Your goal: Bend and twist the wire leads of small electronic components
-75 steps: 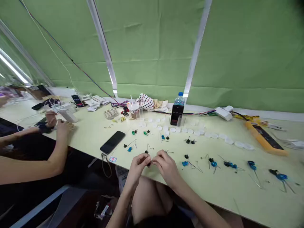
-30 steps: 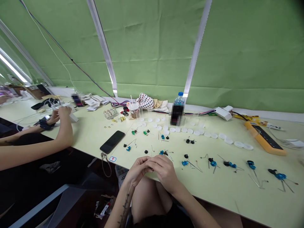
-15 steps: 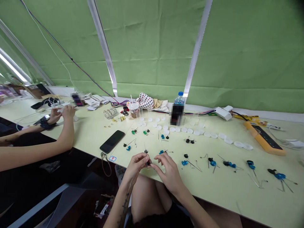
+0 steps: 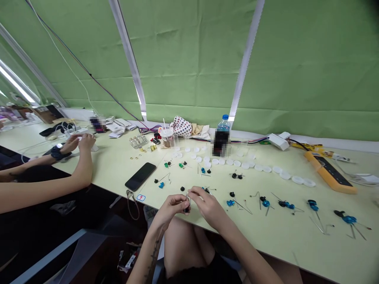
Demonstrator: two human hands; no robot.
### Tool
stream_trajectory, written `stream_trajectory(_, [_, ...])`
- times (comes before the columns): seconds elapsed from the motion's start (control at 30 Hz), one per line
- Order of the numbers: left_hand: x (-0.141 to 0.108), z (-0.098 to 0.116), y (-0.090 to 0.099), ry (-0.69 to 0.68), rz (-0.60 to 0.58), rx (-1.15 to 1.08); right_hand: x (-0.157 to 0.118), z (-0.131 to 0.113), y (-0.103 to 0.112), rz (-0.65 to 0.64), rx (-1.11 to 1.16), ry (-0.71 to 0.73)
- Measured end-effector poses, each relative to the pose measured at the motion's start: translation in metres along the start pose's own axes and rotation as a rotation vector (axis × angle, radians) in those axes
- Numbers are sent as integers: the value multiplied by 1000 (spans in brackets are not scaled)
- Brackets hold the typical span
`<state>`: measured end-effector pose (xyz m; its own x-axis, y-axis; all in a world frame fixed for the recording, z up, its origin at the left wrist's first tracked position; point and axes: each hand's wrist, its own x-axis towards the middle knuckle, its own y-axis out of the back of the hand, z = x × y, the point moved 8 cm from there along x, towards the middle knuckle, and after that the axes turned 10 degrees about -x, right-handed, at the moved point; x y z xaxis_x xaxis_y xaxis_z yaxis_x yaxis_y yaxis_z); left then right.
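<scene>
At the table's front edge my left hand (image 4: 171, 208) pinches a small dark part (image 4: 186, 209) between thumb and fingers. My right hand (image 4: 205, 203) is closed just above and to the right, its fingertips at a thin metal wire (image 4: 189, 198) that rises from the dark part. Behind my hands lies a round black piece (image 4: 182, 189). A blue piece with wires (image 4: 206, 190) lies partly hidden behind my right fingers. More sets of blue and black pieces with bent wires (image 4: 265, 203) are spread to the right.
A black phone (image 4: 140, 176) lies left of my hands. White round caps (image 4: 237, 163) form a row behind, near a bottle (image 4: 223, 128) and a lidded cup (image 4: 167, 138). An orange power strip (image 4: 330, 173) lies right. Another person's hands (image 4: 79, 142) work at the left.
My right hand has moved up and left, its fingers now closed at the wire above the dark part. My left hand has shifted slightly. The round black piece behind is now fully visible.
</scene>
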<state>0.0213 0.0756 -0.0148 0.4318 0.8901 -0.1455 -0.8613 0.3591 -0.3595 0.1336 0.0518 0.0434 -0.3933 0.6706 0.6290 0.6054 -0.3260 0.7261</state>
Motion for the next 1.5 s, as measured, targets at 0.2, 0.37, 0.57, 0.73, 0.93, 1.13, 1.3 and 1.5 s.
stream_trajectory(0.2, [7,1,2,-65,79,23,0,20,-12,49,292,-432])
stream_trajectory(0.37, [16,-9,13,-43,94,-71,-4,-1,-11,93,36,-158])
stream_trajectory(0.57, [24,-23,24,6,92,-225,-22,-10,-19,122,-57,125])
stream_trajectory(0.73, [26,-18,25,-42,119,-266,-21,-1,-21,135,56,31])
stream_trajectory(0.93, [26,-17,27,-95,159,-295,-14,13,-23,180,278,-243])
stream_trajectory(1.13, [25,-19,30,-81,148,-252,-14,23,-28,153,301,-348])
stream_trajectory(1.3, [24,-8,48,-159,230,-230,0,43,-25,57,67,-414])
stream_trajectory(1.5, [24,6,75,-276,358,-147,34,69,-58,-261,-162,-451])
